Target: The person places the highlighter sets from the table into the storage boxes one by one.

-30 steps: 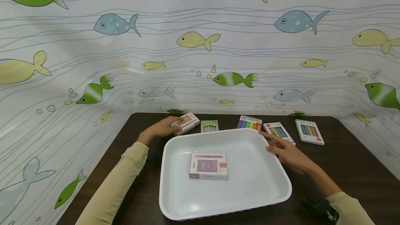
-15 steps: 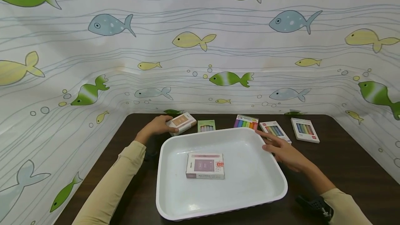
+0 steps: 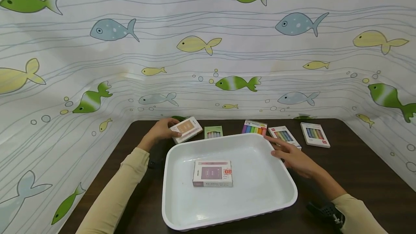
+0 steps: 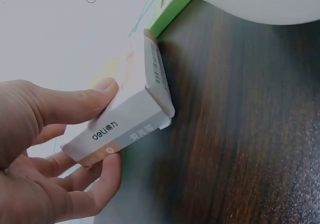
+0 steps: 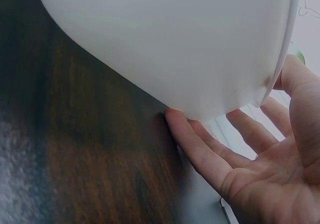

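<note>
Six chalk boxes: left hand (image 3: pixel 161 131) is pinching the orange box (image 3: pixel 185 129) at the bench's (image 3: pixel 357 176) far edge, while right hand (image 3: pixel 294 156), fingers relaxed, is steadying the white tray (image 3: pixel 260 205) holding one purple box (image 3: pixel 212 173).

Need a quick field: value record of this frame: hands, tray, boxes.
left hand: grips the orange-faced box at the table's far left, thumb on top, fingers beneath
right hand: fingers straight, against the white tray's right rim, holding nothing
tray contents: one purple-faced box, lying flat
boxes behind tray: green box, rainbow-striped box, two white boxes showing coloured sticks
surface: dark wooden table
backdrop: fish-print sheet
</note>
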The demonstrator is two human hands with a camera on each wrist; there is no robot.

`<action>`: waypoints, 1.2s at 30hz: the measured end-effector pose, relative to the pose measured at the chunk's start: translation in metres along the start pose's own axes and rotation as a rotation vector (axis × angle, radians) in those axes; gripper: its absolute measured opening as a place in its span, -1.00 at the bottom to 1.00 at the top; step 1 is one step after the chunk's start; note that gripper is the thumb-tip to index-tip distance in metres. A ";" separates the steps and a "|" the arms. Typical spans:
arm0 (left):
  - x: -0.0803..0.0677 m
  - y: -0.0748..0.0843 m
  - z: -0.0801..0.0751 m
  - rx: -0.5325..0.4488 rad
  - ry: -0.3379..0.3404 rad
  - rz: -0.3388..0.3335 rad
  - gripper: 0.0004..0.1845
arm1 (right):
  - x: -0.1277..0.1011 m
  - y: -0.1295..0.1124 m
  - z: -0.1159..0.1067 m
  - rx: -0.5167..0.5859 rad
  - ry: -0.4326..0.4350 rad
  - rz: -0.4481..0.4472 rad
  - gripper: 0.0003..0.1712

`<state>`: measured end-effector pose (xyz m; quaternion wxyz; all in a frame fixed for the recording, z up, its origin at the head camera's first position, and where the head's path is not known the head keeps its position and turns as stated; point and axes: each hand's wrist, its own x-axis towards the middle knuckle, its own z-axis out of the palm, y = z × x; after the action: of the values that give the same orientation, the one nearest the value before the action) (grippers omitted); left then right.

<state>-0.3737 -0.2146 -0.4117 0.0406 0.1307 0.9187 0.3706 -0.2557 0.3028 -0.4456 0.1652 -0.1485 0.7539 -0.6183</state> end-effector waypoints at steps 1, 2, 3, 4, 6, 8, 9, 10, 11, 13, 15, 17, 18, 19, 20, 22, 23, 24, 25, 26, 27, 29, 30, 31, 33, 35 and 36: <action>0.000 -0.001 0.000 -0.038 -0.012 -0.015 -0.30 | 0.000 0.001 0.000 0.000 -0.001 -0.002 -0.24; -0.001 -0.002 -0.001 -0.065 -0.025 -0.025 -0.29 | 0.000 0.001 0.000 0.000 -0.002 -0.004 -0.24; -0.001 -0.003 -0.001 -0.082 -0.037 -0.035 -0.27 | 0.000 0.002 0.000 0.000 -0.004 -0.006 -0.24; -0.002 -0.004 -0.001 -0.098 -0.048 -0.040 -0.26 | 0.000 0.002 0.000 -0.001 -0.006 -0.007 -0.24; -0.003 -0.005 -0.002 -0.132 -0.066 -0.055 -0.25 | -0.001 0.002 0.001 0.000 -0.008 -0.011 -0.24; -0.003 -0.005 -0.002 -0.159 -0.076 -0.067 -0.27 | -0.001 0.002 0.001 0.000 -0.011 -0.014 -0.25; -0.003 -0.005 -0.002 -0.169 -0.080 -0.071 -0.28 | -0.002 0.002 0.001 0.000 -0.012 -0.014 -0.25; -0.003 -0.004 -0.002 -0.181 -0.080 -0.079 -0.31 | -0.002 0.002 0.000 -0.001 -0.013 -0.012 -0.26; -0.004 -0.003 -0.003 -0.192 -0.081 -0.085 -0.33 | -0.003 0.001 0.000 0.002 -0.013 -0.008 -0.26; -0.003 -0.002 -0.003 -0.207 -0.083 -0.088 -0.37 | -0.003 0.000 0.000 0.001 -0.015 -0.008 -0.27; -0.002 0.000 -0.003 -0.216 -0.083 -0.087 -0.38 | -0.004 -0.002 0.000 0.003 -0.019 -0.010 -0.28; -0.003 0.001 -0.003 -0.223 -0.081 -0.086 -0.38 | -0.004 -0.003 -0.001 0.010 -0.026 -0.015 -0.28; -0.003 0.001 -0.003 -0.229 -0.082 -0.087 -0.38 | -0.004 -0.003 -0.001 0.010 -0.031 -0.020 -0.28; -0.003 0.001 -0.003 -0.239 -0.084 -0.087 -0.38 | -0.004 -0.003 -0.001 0.012 -0.035 -0.021 -0.28; -0.004 0.001 -0.004 -0.251 -0.085 -0.090 -0.37 | -0.003 -0.003 -0.001 0.015 -0.039 -0.023 -0.28; -0.005 0.002 -0.004 -0.280 -0.094 -0.088 -0.37 | -0.003 -0.003 -0.002 0.011 -0.038 -0.023 -0.28; -0.006 0.002 -0.004 -0.296 -0.099 -0.085 -0.36 | -0.003 -0.003 -0.002 0.009 -0.036 -0.022 -0.28; -0.006 0.002 -0.004 -0.315 -0.105 -0.083 -0.36 | -0.003 -0.002 -0.003 0.005 -0.033 -0.023 -0.28; -0.006 0.002 -0.004 -0.329 -0.109 -0.081 -0.36 | -0.003 -0.002 -0.003 0.005 -0.030 -0.023 -0.27; -0.006 0.002 -0.004 -0.343 -0.113 -0.078 -0.35 | -0.003 -0.002 -0.003 0.002 -0.026 -0.024 -0.27; -0.006 0.001 -0.004 -0.355 -0.115 -0.078 -0.35 | -0.003 -0.002 -0.004 0.001 -0.022 -0.024 -0.27; -0.006 -0.001 -0.005 -0.373 -0.110 -0.086 -0.34 | -0.003 -0.002 -0.003 0.005 -0.015 -0.023 -0.28; -0.005 -0.003 -0.006 -0.384 -0.104 -0.092 -0.34 | -0.003 -0.002 -0.003 0.007 -0.011 -0.023 -0.28; -0.005 -0.004 -0.007 -0.391 -0.097 -0.099 -0.33 | -0.002 -0.002 -0.003 0.007 -0.008 -0.022 -0.28; -0.006 -0.007 -0.009 -0.407 -0.085 -0.113 -0.32 | -0.001 -0.001 -0.002 0.007 -0.002 -0.020 -0.29; -0.007 -0.009 -0.011 -0.429 -0.083 -0.122 -0.31 | -0.001 0.000 -0.001 0.008 0.006 -0.014 -0.29; -0.008 -0.010 -0.012 -0.438 -0.084 -0.125 -0.31 | -0.001 0.001 -0.001 0.008 0.008 -0.011 -0.29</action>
<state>-0.3697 -0.2314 -0.4101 0.1293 0.0769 0.8200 0.5523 -0.2554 0.3041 -0.4464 0.1591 -0.1496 0.7513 -0.6228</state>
